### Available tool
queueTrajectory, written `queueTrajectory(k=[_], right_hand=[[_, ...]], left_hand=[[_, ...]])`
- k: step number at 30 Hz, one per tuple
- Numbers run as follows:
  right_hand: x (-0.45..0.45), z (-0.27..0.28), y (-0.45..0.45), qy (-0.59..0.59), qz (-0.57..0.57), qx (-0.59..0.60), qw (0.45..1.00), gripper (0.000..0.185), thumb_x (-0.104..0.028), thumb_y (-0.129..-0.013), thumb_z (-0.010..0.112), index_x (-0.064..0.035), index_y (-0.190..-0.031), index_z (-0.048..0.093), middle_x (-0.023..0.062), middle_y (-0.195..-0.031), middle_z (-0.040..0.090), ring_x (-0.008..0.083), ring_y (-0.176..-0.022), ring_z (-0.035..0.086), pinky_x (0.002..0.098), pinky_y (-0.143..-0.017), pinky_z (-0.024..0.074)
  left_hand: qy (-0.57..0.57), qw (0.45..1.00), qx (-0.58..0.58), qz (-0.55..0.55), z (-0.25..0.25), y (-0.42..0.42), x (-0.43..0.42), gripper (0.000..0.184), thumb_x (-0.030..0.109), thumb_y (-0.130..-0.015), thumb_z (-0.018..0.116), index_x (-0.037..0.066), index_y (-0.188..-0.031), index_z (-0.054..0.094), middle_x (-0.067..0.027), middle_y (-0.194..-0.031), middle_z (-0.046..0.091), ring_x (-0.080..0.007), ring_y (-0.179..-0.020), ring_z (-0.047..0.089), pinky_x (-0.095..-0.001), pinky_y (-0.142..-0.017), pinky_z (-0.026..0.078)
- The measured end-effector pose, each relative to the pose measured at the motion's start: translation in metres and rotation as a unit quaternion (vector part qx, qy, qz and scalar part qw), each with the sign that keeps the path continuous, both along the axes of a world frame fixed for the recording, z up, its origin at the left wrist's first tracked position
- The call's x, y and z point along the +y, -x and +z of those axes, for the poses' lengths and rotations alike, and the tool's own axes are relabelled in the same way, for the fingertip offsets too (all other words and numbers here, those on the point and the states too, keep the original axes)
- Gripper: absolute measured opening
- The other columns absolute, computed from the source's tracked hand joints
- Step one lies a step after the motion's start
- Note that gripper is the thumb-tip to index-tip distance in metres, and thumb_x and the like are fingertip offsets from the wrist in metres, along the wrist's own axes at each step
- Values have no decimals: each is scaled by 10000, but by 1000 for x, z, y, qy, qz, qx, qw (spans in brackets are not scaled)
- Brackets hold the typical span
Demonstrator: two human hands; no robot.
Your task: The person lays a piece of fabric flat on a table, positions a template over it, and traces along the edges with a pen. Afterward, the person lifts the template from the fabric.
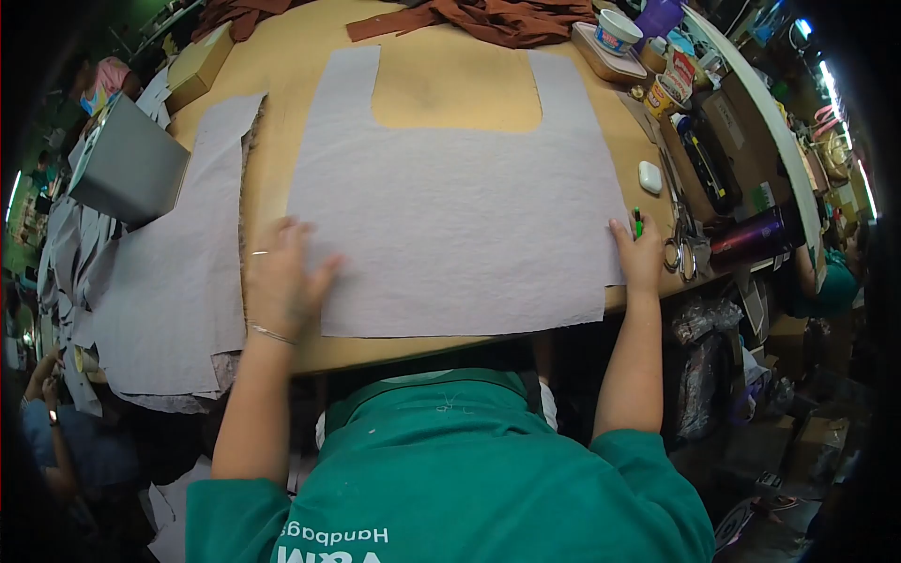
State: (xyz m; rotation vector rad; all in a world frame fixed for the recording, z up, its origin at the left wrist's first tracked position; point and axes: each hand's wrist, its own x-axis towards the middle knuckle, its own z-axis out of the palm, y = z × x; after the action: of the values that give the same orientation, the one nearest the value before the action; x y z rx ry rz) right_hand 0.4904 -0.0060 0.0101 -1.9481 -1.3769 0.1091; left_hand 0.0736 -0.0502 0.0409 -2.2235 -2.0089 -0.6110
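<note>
A pale grey-lilac fabric piece [450,225] with a wide U-shaped cutout lies flat on the table before me. My left hand [293,281] is at its left edge, blurred by motion, thumb and fingers apart with nothing seen in them. At the right edge is my right hand [640,253], its thumb touching the fabric. A slim green pen [638,222] sticks up from between its thumb and fingers; the hand hides the pen's lower part. Left of my left hand lies a stack of similar fabric [188,281] with a rough edge.
A grey metal block [131,159] rests on the left stack. Scissors [685,249], a white earbud case [649,176] and a dark purple tumbler [751,236] sit to the right. Brown fabric [507,21] lies along the table's [450,84] far side. Another person's arm [56,436] shows at lower left.
</note>
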Motion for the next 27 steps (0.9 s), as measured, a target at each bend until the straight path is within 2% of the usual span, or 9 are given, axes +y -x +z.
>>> queueTrajectory(k=[1, 4, 5, 11, 15, 18, 21, 22, 27], right_hand=[[-3, 2, 2, -14, -9, 0, 1000, 418, -245, -665, 675, 39, -941, 541, 195, -892, 579, 324, -811, 563, 360, -717, 434], [-21, 1, -5, -77, -9, -112, 991, 377, -236, -696, 662, 19, -948, 544, 177, -869, 573, 299, -786, 556, 338, -702, 438], [-29, 2, -13, -97, -17, -80, 992, 363, -226, -704, 659, 20, -945, 545, 160, -853, 574, 277, -772, 553, 326, -697, 437], [-96, 69, -84, -303, -99, 2, 948, 245, -208, -777, 612, 8, -882, 569, 58, -807, 569, 121, -706, 503, 246, -604, 416], [-127, 120, -152, -408, -251, 271, 835, 426, -410, -776, 565, -6, -913, 552, 47, -849, 571, 91, -641, 467, 201, -510, 344], [-127, 122, -256, -384, -208, 379, 816, 559, -499, -753, 540, 8, -988, 519, 60, -794, 570, 100, -583, 496, 204, -505, 369], [-108, 133, -303, -371, -117, 470, 792, 592, -521, -773, 485, 3, -1049, 487, 96, -956, 569, 167, -787, 553, 252, -612, 457], [-103, 138, -317, -348, -81, 519, 776, 597, -523, -766, 488, 7, -1042, 491, 106, -959, 568, 201, -854, 555, 280, -703, 476], [-72, 151, -366, -272, 20, 573, 773, 626, -475, -774, 507, 44, -1117, 441, 153, -1058, 522, 267, -934, 530, 331, -796, 456]], left_hand=[[23, 997, 21, -74, 0, -24, -6, 614, 420, -617, 665, 71, -1086, 479, -150, -1236, 370, -317, -1126, 351, -459, -866, 348], [163, 963, 88, -195, 2, -97, -35, 840, 627, -583, 566, 181, -1257, 338, -105, -1343, 221, -357, -1241, 157, -653, -846, 235], [191, 952, 83, -224, -7, -109, -38, 890, 686, -568, 524, 216, -1288, 291, -80, -1368, 173, -358, -1258, 107, -696, -820, 207], [195, 950, 85, -230, -8, -115, -27, 925, 715, -554, 497, 223, -1300, 261, -77, -1377, 141, -364, -1259, 78, -692, -834, 195], [205, 944, 98, -238, -7, -107, -28, 897, 715, -571, 480, 237, -1298, 264, -76, -1379, 137, -365, -1259, 79, -695, -833, 188], [209, 945, 106, -226, -4, -99, -28, 845, 708, -604, 456, 258, -1295, 270, -74, -1381, 141, -361, -1259, 92, -697, -838, 175], [228, 956, 103, -156, -3, -88, -25, 793, 678, -647, 445, 266, -1299, 261, -77, -1386, 125, -351, -1265, 71, -696, -847, 154], [226, 962, 101, -116, -5, -81, -19, 775, 663, -660, 446, 267, -1300, 259, -77, -1388, 120, -349, -1267, 62, -694, -851, 148], [223, 971, 81, 21, -7, -48, 6, 725, 618, -696, 459, 270, -1300, 261, -76, -1389, 116, -339, -1271, 51, -689, -861, 131]])
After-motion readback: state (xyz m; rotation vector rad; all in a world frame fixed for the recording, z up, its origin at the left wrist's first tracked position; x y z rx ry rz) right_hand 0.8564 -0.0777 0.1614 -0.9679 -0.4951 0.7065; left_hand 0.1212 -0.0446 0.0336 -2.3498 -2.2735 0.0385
